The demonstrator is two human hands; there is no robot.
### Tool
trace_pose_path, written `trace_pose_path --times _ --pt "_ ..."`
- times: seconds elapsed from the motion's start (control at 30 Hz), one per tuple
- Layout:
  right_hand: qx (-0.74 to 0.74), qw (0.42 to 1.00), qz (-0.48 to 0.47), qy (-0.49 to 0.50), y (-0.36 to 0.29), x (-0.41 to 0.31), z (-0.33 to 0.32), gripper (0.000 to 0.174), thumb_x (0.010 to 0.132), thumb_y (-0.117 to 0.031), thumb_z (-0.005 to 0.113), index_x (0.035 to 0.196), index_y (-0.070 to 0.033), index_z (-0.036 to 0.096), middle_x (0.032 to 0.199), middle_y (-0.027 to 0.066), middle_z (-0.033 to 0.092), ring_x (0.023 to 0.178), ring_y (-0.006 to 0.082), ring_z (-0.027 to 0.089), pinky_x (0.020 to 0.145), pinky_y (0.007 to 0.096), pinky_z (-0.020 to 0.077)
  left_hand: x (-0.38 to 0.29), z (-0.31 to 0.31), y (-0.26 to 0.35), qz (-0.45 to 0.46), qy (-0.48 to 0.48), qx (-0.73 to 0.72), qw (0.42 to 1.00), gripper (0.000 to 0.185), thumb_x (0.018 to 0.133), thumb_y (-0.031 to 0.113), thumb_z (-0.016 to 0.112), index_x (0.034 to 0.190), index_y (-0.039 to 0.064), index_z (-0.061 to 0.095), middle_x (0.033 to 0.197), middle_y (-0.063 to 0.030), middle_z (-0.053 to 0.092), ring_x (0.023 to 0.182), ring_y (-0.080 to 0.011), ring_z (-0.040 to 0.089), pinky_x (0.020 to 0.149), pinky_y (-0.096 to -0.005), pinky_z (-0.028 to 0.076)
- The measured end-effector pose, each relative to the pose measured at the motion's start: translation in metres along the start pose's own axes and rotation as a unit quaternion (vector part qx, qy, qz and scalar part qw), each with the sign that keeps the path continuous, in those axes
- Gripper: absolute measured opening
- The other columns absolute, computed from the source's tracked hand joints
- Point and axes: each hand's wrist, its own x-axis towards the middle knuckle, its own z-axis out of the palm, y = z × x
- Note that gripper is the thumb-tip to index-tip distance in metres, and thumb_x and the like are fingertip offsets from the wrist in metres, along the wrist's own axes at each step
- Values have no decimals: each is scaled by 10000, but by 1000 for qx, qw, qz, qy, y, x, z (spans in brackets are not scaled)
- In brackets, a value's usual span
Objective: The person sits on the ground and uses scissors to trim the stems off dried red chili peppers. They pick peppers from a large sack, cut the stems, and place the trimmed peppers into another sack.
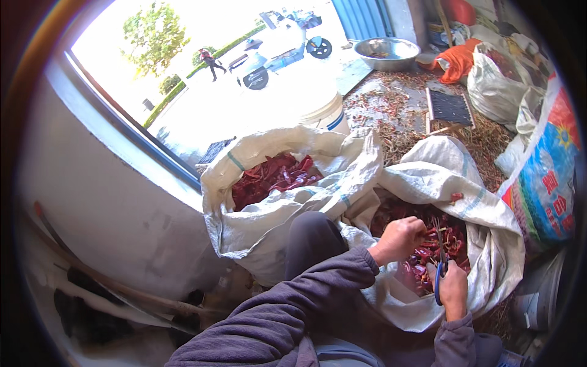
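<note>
My right hand (453, 285) grips blue-handled scissors (441, 257), whose blades point up and away from me. Just left of the blades, my left hand (398, 239) has its fingers pinched around a dried red chili pepper, mostly covered by them. A pale stem lies by the blades. Both hands are over a rolled-open white woven sack (493, 247) holding many dried red chilies (415, 275). To its left, beyond my knee, stands another open white woven sack (261, 229) containing dark red chili pods (275, 176).
Behind the sacks stand a white bucket (328, 117) and a low folding stool (451, 110). Stem litter (399, 142) covers the floor. A metal basin (387, 52) sits near the doorway. A printed bag (548, 179) is at right. Outside are a scooter (284, 52) and a person (211, 62).
</note>
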Motion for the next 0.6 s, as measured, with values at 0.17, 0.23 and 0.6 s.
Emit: trace_pose_path --times 0.17,0.23,0.6 --pt "27 997 -57 45 -1 -1 10 430 844 -359 798 821 9 579 747 247 663 771 467 661 665 525 480 1 -1 -2 -37 -50 -99 993 323 810 144 798 1048 16 622 882 -139 616 835 -288 663 739 -377 541" --pt "12 996 -64 54 -6 -2 12 399 846 -310 797 820 11 562 724 247 653 752 470 659 659 522 477 3 -4 -1 -71 -75 -181 978 392 822 147 801 1138 13 613 914 -123 637 867 -205 636 800 -351 521" --pt "128 991 -19 43 -3 -7 19 432 819 -312 827 768 2 535 656 180 609 605 365 604 610 452 477 8 -2 -8 -35 -144 -129 981 274 869 167 745 1052 4 623 813 -204 630 747 -341 648 653 -423 487"
